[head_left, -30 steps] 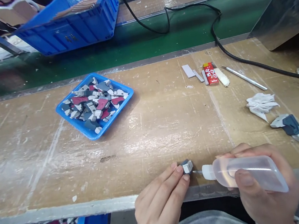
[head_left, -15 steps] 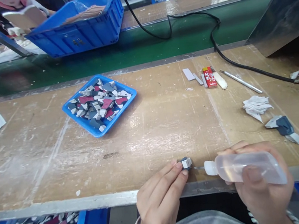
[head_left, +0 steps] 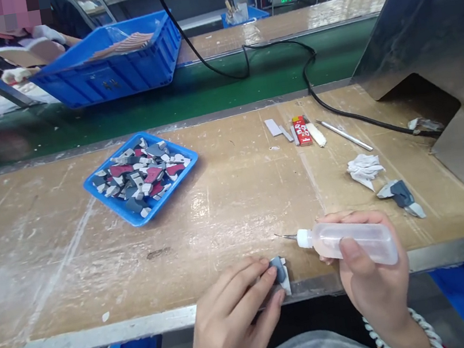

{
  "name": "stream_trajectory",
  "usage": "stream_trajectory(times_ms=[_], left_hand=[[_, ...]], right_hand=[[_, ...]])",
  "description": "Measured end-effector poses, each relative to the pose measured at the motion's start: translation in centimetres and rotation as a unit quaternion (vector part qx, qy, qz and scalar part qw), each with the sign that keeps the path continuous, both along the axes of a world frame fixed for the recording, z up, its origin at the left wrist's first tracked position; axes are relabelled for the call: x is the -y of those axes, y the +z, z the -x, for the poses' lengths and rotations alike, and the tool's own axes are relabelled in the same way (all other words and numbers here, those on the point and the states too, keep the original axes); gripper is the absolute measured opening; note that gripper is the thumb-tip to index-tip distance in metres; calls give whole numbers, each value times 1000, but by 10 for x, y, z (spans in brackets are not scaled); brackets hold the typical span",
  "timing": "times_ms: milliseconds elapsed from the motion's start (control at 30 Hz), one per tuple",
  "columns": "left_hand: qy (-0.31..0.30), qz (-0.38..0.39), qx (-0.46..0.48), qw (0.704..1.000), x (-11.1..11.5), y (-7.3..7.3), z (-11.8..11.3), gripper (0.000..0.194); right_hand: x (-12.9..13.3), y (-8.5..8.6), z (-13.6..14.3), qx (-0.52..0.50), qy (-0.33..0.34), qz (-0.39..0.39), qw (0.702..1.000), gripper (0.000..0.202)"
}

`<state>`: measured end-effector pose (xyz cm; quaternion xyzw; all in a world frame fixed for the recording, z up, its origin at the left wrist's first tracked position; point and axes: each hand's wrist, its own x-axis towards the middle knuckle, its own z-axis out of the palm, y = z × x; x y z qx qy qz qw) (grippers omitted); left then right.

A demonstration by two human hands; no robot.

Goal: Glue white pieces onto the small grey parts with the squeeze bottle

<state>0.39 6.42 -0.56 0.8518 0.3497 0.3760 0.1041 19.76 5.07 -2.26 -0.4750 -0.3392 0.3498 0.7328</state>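
Close to the front edge of the table, my left hand (head_left: 238, 307) pinches a small grey-and-white piece (head_left: 280, 274) between its fingertips, partly covering it. My right hand (head_left: 370, 264) is wrapped around a translucent squeeze bottle (head_left: 358, 241) with a white cap and a thin needle tip. The bottle lies nearly level, and its needle points left, above and apart from the piece. Further back on the left, a blue tray (head_left: 149, 218) holds many grey, white and dark red pieces.
A crumpled white tissue (head_left: 364, 170), a grey-and-white piece (head_left: 401, 195), a metal rod (head_left: 346, 135) and a red packet (head_left: 302, 131) lie to the right. A black cable (head_left: 362, 114) runs behind them. Beyond the green strip stands a blue crate (head_left: 113, 81); a co-worker sits there.
The needle has come away from the piece, as the bottle rose and shifted left. The piece is turned in my left hand and shows more of its grey face. The camera view has shifted.
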Motion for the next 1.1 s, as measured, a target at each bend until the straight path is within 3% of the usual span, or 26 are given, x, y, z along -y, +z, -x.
stream_trajectory(times_ms=[100, 200, 367, 667, 1100], left_hand=[[-32, -11, -48, 998, -10, 7, 0, 13], [-48, -75, -108, 990, -15, 13, -1, 12], [-54, -119, -115, 985, -17, 10, -5, 6], [-51, -95, -73, 991, -18, 3, -5, 7], [-33, 51, -19, 998, -24, 10, -7, 11]], right_hand=[[5, -2, 1, 21, -6, -21, 1000, 18], [9, -3, 0, 47, -23, -63, 997, 16], [12, -1, -1, 76, -45, -80, 993, 18], [7, 6, 0, 152, -16, -64, 986, 25], [10, 1, -3, 172, 34, -73, 982, 32]])
